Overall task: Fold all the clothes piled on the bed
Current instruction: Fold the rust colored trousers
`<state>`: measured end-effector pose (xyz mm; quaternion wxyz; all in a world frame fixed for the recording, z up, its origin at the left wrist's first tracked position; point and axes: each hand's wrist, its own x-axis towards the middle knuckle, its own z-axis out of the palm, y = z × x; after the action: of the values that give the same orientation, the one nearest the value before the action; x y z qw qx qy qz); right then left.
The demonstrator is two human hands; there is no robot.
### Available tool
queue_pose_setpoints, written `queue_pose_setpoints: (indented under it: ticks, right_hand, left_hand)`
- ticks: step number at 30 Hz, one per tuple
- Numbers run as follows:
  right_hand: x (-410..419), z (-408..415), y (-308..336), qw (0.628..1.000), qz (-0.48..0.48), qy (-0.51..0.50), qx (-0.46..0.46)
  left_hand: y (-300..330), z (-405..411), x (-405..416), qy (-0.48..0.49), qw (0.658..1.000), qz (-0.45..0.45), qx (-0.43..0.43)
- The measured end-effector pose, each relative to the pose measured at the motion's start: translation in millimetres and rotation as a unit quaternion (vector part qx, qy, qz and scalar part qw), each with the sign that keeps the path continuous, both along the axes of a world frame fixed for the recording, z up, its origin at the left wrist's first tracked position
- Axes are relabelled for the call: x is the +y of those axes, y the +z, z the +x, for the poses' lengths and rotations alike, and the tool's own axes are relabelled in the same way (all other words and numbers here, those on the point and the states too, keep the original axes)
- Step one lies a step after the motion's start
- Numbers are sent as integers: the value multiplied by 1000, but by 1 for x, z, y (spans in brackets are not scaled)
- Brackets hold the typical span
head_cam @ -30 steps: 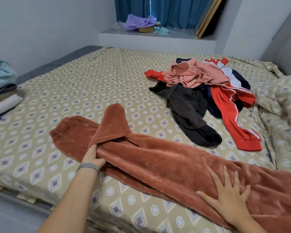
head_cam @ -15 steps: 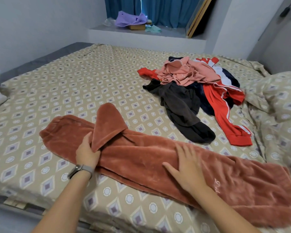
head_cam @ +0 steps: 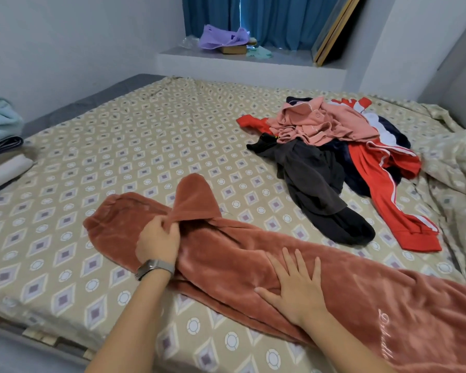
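Note:
A long rust-coloured fleece garment (head_cam: 361,297) lies stretched across the near side of the bed (head_cam: 119,146), with a flap (head_cam: 194,200) turned up near its left end. My left hand (head_cam: 159,240), a watch on its wrist, pinches the cloth at the base of that flap. My right hand (head_cam: 296,286) lies flat with spread fingers on the garment's middle. The pile of unfolded clothes (head_cam: 334,157) sits at the far right: a pink top, red track jacket, dark trousers.
Folded clothes (head_cam: 0,146) are stacked at the left edge. A rumpled duvet (head_cam: 455,162) in the same pattern bunches at the right. A window ledge (head_cam: 242,60) behind the bed holds a purple bag and a box. The bed's near edge is low, with slats showing.
My left hand has moved up onto the flap's base and now pinches it. My right hand slid left along the garment from its right part to its middle.

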<state>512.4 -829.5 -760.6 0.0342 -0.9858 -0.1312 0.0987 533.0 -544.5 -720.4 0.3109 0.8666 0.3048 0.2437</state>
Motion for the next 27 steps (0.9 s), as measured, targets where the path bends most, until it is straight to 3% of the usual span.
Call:
queue_pose_setpoints:
  ticks: [2, 3, 5, 6, 9, 10, 11, 13, 14, 15, 16, 17, 18, 19, 20, 21, 23, 24, 27]
  right_hand:
    - [1, 1, 1, 1000, -4, -3, 5]
    - [1, 1, 1, 1000, -4, -4, 7]
    - [1, 2, 0, 1000, -7, -1, 3]
    - [1, 2, -2, 1000, -9, 0, -1]
    - [2, 2, -3, 1000, -8, -3, -4]
    - [1, 2, -3, 1000, -7, -5, -3]
    - [2, 2, -3, 1000, -7, -5, -1]
    - [2, 1, 0, 1000, -9, -6, -3]
    - [3, 1, 0, 1000, -12, -7, -4]
    - [3, 1, 0, 1000, -16, -7, -2]
    - [3, 2, 0, 1000, -18, -6, -1]
    - [3, 3, -1, 1000, -19, -4, -4]
    - [3, 3, -2, 1000, -20, -4, -10]
    - [2, 2, -4, 999, -20, -7, -26]
    - [3, 1, -6, 999, -18, -9, -38]
    - [3, 0, -8, 999, -8, -15, -29]
    - [6, 0, -11, 999, 4, -14, -31]
    - [6, 0, -13, 999, -1, -12, -36]
    - [4, 3, -13, 1000, -7, -12, -26]
  left_hand:
    - [8, -2, 13, 92, 978, -176, -58]
    - [8, -3, 19, 126, 949, -276, -86]
    - [2, -5, 24, 175, 857, -466, -131]
    - [-3, -10, 25, 183, 827, -519, -117]
    - [-13, -16, 24, 176, 805, -561, -81]
    - [-10, -18, 25, 191, 777, -593, -94]
    - [-7, -19, 27, 212, 740, -627, -123]
    - [0, -22, 28, 214, 714, -633, -209]
    - [3, -21, 31, 197, 714, -626, -244]
    - [3, -19, 37, 189, 743, -588, -258]
    - [3, -18, 42, 162, 820, -500, -228]
    - [-2, -17, 50, 111, 911, -357, -175]
    - [-10, -16, 55, 47, 974, -198, -99]
    - [-13, -11, 58, 8, 997, -65, -29]
    - [-12, -4, 57, -23, 999, 24, 11]
    - [-15, 4, 55, -56, 998, 29, 8]
    - [-24, 2, 53, -66, 997, -32, 23]
    - [-27, -3, 52, -65, 998, -11, 26]
    - [-26, -5, 58, 46, 994, -86, -50]
